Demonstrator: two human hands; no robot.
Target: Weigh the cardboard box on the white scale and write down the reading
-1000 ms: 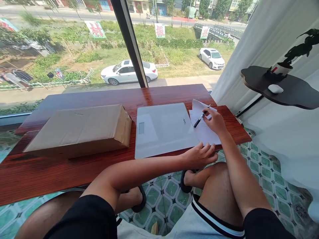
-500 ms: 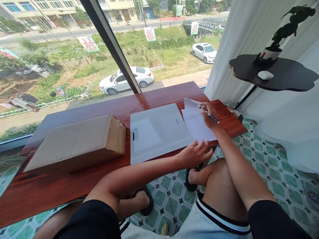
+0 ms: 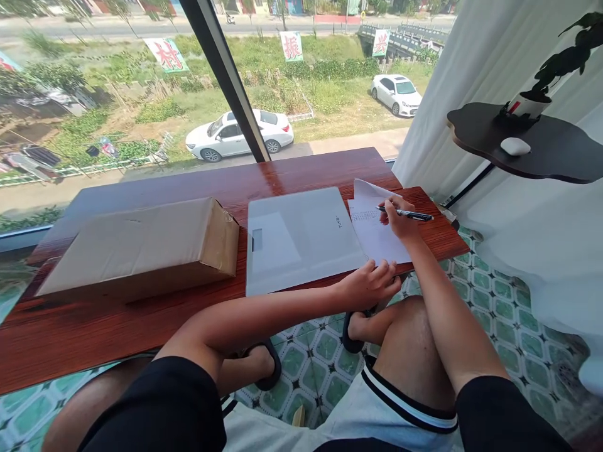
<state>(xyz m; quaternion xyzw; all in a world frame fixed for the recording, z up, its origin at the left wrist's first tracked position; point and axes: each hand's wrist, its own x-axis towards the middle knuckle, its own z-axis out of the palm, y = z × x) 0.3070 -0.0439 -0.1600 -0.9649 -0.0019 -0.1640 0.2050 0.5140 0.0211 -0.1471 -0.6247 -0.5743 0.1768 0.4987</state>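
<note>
My right hand (image 3: 398, 216) grips a dark pen (image 3: 417, 216) over the upper part of a white sheet of paper (image 3: 381, 242), which carries rows of small handwriting. The sheet's upper edge curls up from the table. At the paper's lower edge, my left hand (image 3: 370, 285) lies with its fingers loosely stretched along the table's front edge. Left of the paper is a flat silver-grey device (image 3: 299, 245) with small lettering; its right side touches or overlaps the sheet, I cannot tell which.
A closed cardboard box (image 3: 136, 245) takes up the left of the reddish wooden table (image 3: 188, 317). To the right, a dark shelf (image 3: 490, 135) holds a potted plant (image 3: 527, 103) and a white mouse-shaped object (image 3: 515, 147). Behind the table is a large window; a white curtain (image 3: 438, 125) hangs beside it.
The pen in my right hand has turned to lie flatter, its rear end pointing more to the right. My left hand stays at the paper's lower edge. The camera view has shifted slightly.
</note>
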